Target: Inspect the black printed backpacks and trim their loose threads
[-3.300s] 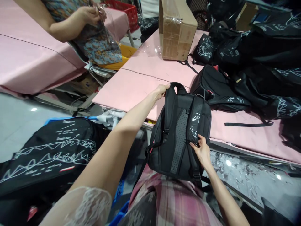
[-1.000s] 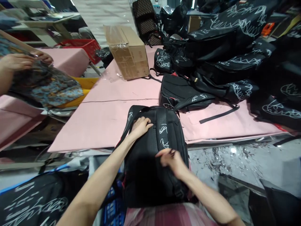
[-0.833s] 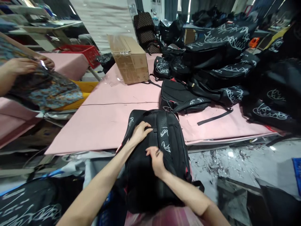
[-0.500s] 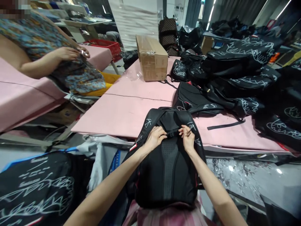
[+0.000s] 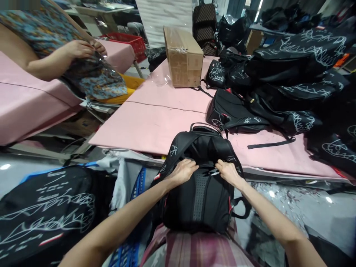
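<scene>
A black backpack [image 5: 200, 196] with white scribble print stands on my lap, its padded back panel facing me and its top leaning on the edge of the pink table [image 5: 155, 118]. My left hand [image 5: 182, 171] is curled, gripping the fabric at the top of the back panel. My right hand [image 5: 228, 171] is closed beside it at the same seam, pinching a small dark, shiny tool [image 5: 213, 172] that I cannot identify. The two hands are a few centimetres apart, between the shoulder straps.
A taped cardboard box [image 5: 183, 55] stands far on the table. Several black backpacks [image 5: 292, 74] are piled at the right. Another backpack [image 5: 47, 211] lies low at my left by a blue crate [image 5: 139, 181]. A person's hand [image 5: 80, 48] handles clear plastic at another pink table.
The backpack was turned and settled on my lap against the table edge. My right hand moved from the shoulder strap up to the top seam beside my left hand.
</scene>
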`<state>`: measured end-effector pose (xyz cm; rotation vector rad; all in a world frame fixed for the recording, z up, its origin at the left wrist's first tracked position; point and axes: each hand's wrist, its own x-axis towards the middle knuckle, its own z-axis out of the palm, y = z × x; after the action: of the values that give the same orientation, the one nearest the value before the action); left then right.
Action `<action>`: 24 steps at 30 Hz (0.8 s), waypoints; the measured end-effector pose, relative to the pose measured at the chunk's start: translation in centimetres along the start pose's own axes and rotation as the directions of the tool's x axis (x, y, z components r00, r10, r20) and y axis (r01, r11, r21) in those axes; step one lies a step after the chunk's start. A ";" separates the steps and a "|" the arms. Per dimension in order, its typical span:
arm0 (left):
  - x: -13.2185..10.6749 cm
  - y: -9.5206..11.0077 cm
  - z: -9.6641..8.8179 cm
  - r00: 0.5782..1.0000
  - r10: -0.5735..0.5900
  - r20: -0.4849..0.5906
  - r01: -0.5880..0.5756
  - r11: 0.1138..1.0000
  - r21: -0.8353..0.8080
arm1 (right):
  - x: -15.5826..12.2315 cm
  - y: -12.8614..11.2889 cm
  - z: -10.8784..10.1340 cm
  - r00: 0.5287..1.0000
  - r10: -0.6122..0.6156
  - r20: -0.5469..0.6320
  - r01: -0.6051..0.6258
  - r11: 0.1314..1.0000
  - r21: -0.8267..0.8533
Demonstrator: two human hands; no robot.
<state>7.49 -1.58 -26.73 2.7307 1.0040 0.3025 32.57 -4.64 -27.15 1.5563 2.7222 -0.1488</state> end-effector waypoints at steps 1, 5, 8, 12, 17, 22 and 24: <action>1.1 0.0 -0.3 0.995 -0.087 0.037 0.088 0.996 -0.018 | 0.0 0.2 0.2 1.000 0.005 -0.010 -0.005 1.000 0.012; 7.6 -0.3 -0.9 0.877 -0.459 0.144 0.467 0.884 -0.027 | 0.4 1.2 0.0 0.998 0.015 -0.053 -0.013 0.999 0.030; 11.4 -0.5 -0.1 0.844 -0.516 0.148 0.524 0.852 -0.019 | 0.4 1.6 -0.2 0.998 0.017 -0.063 -0.015 0.999 0.033; 12.0 -0.3 1.2 0.830 -0.547 0.110 0.552 0.833 -0.023 | -0.1 1.9 0.1 0.998 -0.013 -0.057 0.016 0.998 0.056; 7.2 1.1 2.6 0.879 -0.474 0.060 0.477 0.878 -0.046 | -0.6 3.0 0.3 0.996 0.070 -0.061 -0.061 0.989 0.137; 1.6 1.7 6.0 0.969 -0.167 -0.182 0.132 0.973 -0.191 | 0.0 4.3 -0.9 0.972 0.235 -0.002 -0.222 0.921 0.321; 0.8 1.4 7.4 0.967 -0.155 -0.203 0.104 0.965 -0.239 | 0.9 4.1 -1.8 0.959 0.282 0.040 -0.277 0.888 0.367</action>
<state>10.85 -3.07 -33.31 2.4516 1.1224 0.6658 35.67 -1.65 -25.73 2.0264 2.5450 -0.6847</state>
